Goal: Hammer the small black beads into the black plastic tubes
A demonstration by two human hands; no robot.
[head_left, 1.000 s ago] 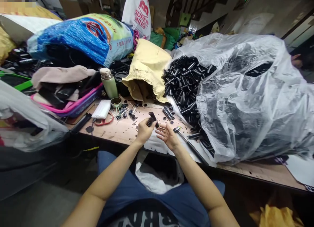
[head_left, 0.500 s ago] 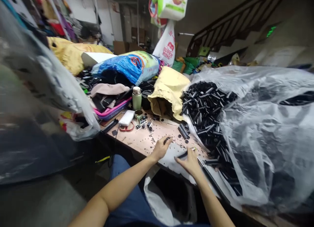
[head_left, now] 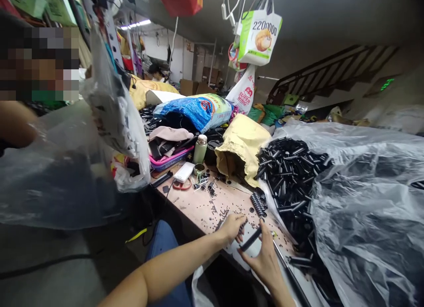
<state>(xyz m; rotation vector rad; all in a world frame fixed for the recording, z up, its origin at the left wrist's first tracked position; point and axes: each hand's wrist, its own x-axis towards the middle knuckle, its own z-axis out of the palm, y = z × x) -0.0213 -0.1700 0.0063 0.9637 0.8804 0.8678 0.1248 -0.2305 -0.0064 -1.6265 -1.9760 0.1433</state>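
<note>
My left hand (head_left: 232,227) is curled over small black parts near the front edge of the wooden table (head_left: 198,205). Beside it my right hand (head_left: 265,258) pinches a black tube (head_left: 251,240) between thumb and fingers, the tube's end pointing toward my left hand. A heap of black tubes (head_left: 288,174) spills out of a big clear plastic bag (head_left: 364,201) just right of my hands. Small black bits lie scattered over the tabletop around them.
A yellow sack (head_left: 243,141), a green flask (head_left: 200,149), a white power bank (head_left: 184,171), a pink basket (head_left: 168,159) and a blue woven bag (head_left: 195,110) crowd the table's far side. A clear bag (head_left: 66,165) hangs at left beside another person's arm (head_left: 15,126). A metal rod (head_left: 288,271) lies by my right hand.
The view has tilted up and left. My right hand has lifted a black tube off the table and brought it toward my left hand, which stays curled on small parts.
</note>
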